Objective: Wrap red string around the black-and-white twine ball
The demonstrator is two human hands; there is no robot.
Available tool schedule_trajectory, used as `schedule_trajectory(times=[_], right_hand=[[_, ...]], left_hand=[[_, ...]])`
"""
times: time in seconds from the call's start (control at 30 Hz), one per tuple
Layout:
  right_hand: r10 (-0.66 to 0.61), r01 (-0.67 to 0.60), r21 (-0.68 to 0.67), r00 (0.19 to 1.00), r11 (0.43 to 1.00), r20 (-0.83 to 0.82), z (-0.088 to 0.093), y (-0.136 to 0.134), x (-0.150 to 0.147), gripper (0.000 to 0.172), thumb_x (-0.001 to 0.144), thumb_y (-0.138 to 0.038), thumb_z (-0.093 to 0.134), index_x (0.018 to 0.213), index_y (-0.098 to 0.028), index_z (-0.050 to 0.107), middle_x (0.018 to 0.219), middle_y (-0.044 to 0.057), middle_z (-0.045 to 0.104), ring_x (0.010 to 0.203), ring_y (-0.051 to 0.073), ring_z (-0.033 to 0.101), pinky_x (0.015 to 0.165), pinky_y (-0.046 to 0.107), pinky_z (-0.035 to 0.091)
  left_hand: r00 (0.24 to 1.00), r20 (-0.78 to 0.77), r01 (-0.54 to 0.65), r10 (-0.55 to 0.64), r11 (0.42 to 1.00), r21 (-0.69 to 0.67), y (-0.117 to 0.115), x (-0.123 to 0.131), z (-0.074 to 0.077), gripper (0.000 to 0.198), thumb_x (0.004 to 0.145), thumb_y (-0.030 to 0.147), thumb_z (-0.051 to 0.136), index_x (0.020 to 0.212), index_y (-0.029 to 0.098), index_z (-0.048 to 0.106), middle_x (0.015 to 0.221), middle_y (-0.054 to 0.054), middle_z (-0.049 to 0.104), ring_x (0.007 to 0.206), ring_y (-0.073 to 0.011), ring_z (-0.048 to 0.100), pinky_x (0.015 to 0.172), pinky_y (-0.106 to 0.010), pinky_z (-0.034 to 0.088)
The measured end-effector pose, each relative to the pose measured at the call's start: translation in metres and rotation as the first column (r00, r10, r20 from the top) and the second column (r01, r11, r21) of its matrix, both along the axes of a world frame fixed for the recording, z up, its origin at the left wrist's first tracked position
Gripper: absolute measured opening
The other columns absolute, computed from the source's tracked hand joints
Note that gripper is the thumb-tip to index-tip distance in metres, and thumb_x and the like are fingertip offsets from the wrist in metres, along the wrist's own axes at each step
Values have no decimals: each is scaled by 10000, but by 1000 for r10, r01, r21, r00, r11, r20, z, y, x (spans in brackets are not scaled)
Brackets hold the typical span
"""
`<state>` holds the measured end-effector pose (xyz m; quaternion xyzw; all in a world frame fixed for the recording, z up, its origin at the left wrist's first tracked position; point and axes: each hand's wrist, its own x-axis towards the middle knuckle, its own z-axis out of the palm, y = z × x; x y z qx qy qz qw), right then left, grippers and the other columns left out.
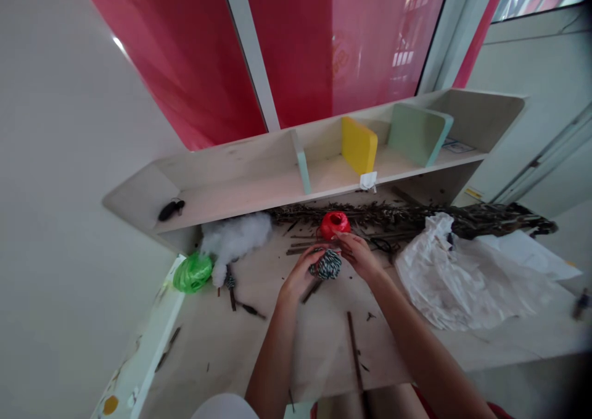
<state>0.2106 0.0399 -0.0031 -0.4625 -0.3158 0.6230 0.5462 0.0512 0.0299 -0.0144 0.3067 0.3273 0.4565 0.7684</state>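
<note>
My left hand curls round the left side of a ball of dark green-and-white twine, held a little above the light wooden desk. From the right, my right hand has its fingers bent on the same ball, and its fingertips seem to pinch the twine's end near the top. Just behind the hands a red ball of string rests on the desk. A thin brown stick lies on the desk between my forearms.
A long pile of dry twigs runs under the desk shelf. White fluff and a green ball of string lie at the left. A crumpled white plastic bag lies right. Yellow and green dividers stand on the shelf.
</note>
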Motion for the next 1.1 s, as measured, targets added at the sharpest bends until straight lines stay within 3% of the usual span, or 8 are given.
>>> schedule_trajectory(times=[0.13,0.3,0.53,0.73,0.9,1.1], right_hand=[[29,-26,-33,995,999,98,-3,0,-3,444,578,-552,701,754,-145,667,462,-84,266,447,55,168,434,244,109],[32,-31,-8,967,999,252,-12,1,-4,487,597,-580,673,776,-127,683,476,-74,304,463,62,223,448,236,146],[279,-294,26,928,956,249,-8,-5,-9,474,613,-559,694,769,-112,703,464,-84,299,450,46,200,452,238,116],[409,-463,92,845,881,345,-11,-8,-11,402,674,-532,672,727,-136,720,456,-57,382,460,60,277,465,232,177],[420,-497,119,820,859,390,-17,-7,-11,387,708,-529,645,710,-148,708,476,-44,434,471,67,305,475,232,196],[389,-466,111,828,878,404,-16,-8,-13,390,710,-531,637,651,-148,680,468,-49,412,471,66,298,485,237,186]], left_hand=[[964,193,-138,180,967,-213,4,-9,8,275,757,328,606,963,152,655,954,-95,693,914,-243,649,778,-374,523],[915,322,-107,242,917,-384,13,-21,13,458,813,493,501,1045,114,614,949,-143,668,881,-235,651,639,-289,539],[801,498,-117,331,903,-413,20,-28,2,519,785,526,543,1104,118,576,942,-138,648,873,-189,637,693,-259,543],[833,389,-225,395,882,-414,22,-22,5,437,813,462,545,1129,161,576,957,-114,662,919,-199,644,737,-284,553],[846,284,-316,451,854,-413,23,-19,3,380,801,427,567,1104,199,599,908,-80,669,831,-187,649,703,-295,551],[773,484,-170,411,868,-466,19,-29,-4,564,759,507,514,1189,144,544,979,-148,647,908,-198,621,657,-241,534]])
